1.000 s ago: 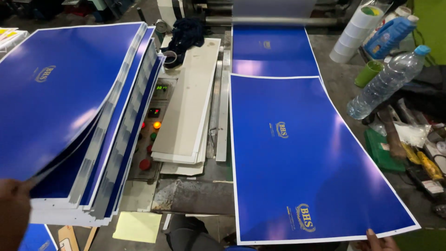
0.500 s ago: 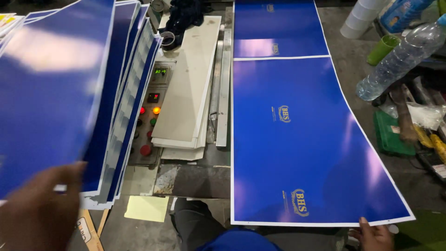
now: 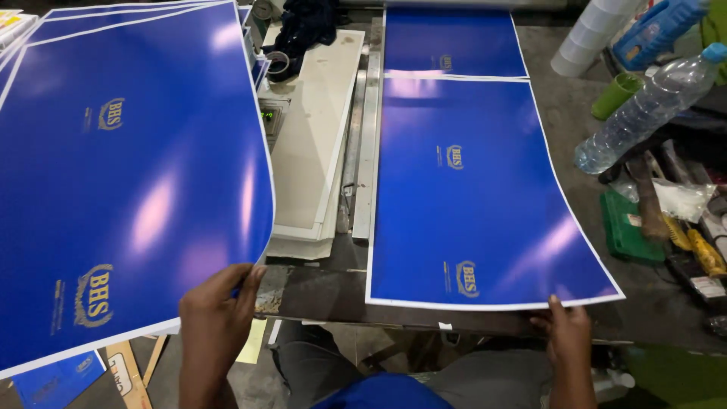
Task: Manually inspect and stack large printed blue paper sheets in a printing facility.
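Note:
My left hand (image 3: 216, 318) grips the lower right corner of a large glossy blue printed sheet (image 3: 129, 182), which curls up off the stack of like sheets (image 3: 23, 23) at the left. My right hand (image 3: 566, 333) pinches the near edge of a second blue sheet (image 3: 477, 197) that lies flat on the grey metal table (image 3: 651, 303). A third blue sheet (image 3: 450, 42) lies just beyond it, coming from the machine at the top.
A cream panel and metal rails (image 3: 318, 144) run between the two sheets, with a dark cloth (image 3: 303, 26) at their far end. At the right stand a clear plastic bottle (image 3: 651, 106), a green cup (image 3: 615, 95), a stack of white cups (image 3: 587, 38) and assorted tools (image 3: 681, 227).
My left hand has moved to the right along the lifted sheet's edge and swung the sheet up and over, its printed face now toward me. My right hand stays at the flat sheet's near edge.

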